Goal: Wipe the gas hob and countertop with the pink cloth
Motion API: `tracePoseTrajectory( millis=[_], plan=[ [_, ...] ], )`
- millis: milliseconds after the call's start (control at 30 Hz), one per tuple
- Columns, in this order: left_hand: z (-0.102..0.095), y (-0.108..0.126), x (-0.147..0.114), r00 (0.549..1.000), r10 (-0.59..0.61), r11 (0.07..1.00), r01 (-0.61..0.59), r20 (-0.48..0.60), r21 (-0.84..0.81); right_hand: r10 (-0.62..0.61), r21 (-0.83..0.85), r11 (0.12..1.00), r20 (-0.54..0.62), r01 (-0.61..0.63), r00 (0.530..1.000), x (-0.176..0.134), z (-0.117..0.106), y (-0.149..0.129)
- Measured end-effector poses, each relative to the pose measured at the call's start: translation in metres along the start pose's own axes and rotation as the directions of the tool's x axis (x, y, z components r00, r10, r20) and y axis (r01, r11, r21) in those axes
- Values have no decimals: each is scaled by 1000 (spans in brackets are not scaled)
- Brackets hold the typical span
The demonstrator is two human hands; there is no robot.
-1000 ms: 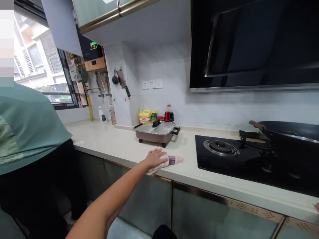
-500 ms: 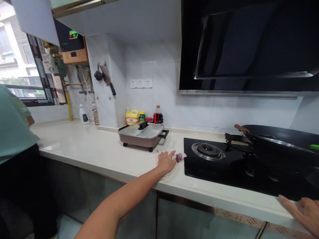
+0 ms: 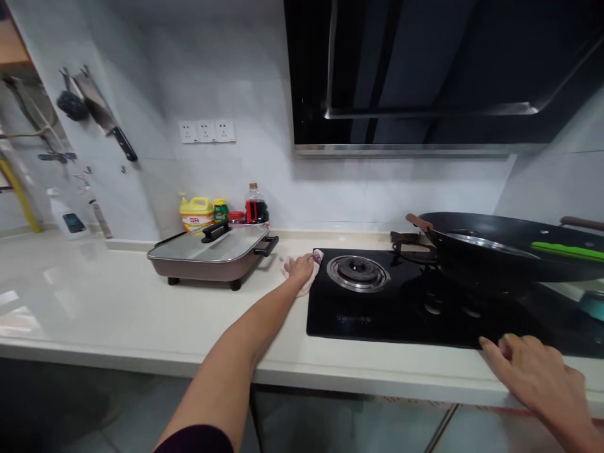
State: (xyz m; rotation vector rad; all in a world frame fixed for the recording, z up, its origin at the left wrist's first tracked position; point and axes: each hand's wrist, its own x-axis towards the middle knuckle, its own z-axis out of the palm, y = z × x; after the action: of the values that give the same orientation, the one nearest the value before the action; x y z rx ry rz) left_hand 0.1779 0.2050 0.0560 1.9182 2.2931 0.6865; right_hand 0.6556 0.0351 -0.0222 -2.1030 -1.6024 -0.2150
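Note:
My left hand (image 3: 299,269) presses a pale cloth (image 3: 318,256) with a purple print onto the white countertop (image 3: 264,314), close to the left edge of the black gas stove (image 3: 330,314). The cloth is bunched under my palm and fingers. Left of it stands a brown electric pan (image 3: 198,269) with a glass lid and black handles. My right hand (image 3: 542,377) rests at the counter's front edge, below the stove, holding nothing. Its thumb is stretched out apart from the loosely bent fingers.
A large black wok (image 3: 491,270) with a green-handled utensil (image 3: 566,250) sits on the right burner. Behind the pan are a yellow jug (image 3: 197,217) and a dark sauce bottle (image 3: 256,207). A cleaver (image 3: 99,107) hangs on the wall, and the range hood (image 3: 425,75) overhangs the stove.
My view has swung right and closer to the stove, so the person at the left is out of sight. My left hand and cloth have slid farther back along the stove's edge.

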Motion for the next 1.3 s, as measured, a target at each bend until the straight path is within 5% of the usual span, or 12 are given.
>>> tracePoseTrajectory(
  millis=[133, 267, 467, 567, 633, 767, 900, 1300],
  plan=[
    [4, 16, -13, 993, 101, 995, -101, 61, -7, 53, -78, 996, 89, -46, 995, -2, -10, -11],
    [-7, 11, -70, 966, 253, 967, -254, 55, 12, 53, -83, 995, 72, -47, 996, -2, -10, -12],
    [-33, -8, -172, 840, 537, 841, -540, 79, 20, 41, -58, 998, 44, -39, 998, -7, -8, -14],
    [-46, -27, -196, 768, 635, 772, -634, 83, -38, 21, -40, 999, 33, -19, 999, -11, -7, -16],
    [-51, -40, -198, 763, 640, 769, -634, 95, -89, 20, -36, 999, 40, -19, 999, -12, -7, -17],
    [-55, -48, -176, 841, 526, 850, -521, 125, -73, 17, -36, 999, 35, -16, 999, -14, -8, -20],
    [-43, -28, -132, 925, 371, 924, -377, 88, 71, 8, -47, 999, 22, -7, 1000, -17, -9, -22],
    [15, 25, 53, 986, 163, 956, -168, 42, 239, -52, 78, 996, -9, 53, 999, -17, 7, 3]
  ],
)
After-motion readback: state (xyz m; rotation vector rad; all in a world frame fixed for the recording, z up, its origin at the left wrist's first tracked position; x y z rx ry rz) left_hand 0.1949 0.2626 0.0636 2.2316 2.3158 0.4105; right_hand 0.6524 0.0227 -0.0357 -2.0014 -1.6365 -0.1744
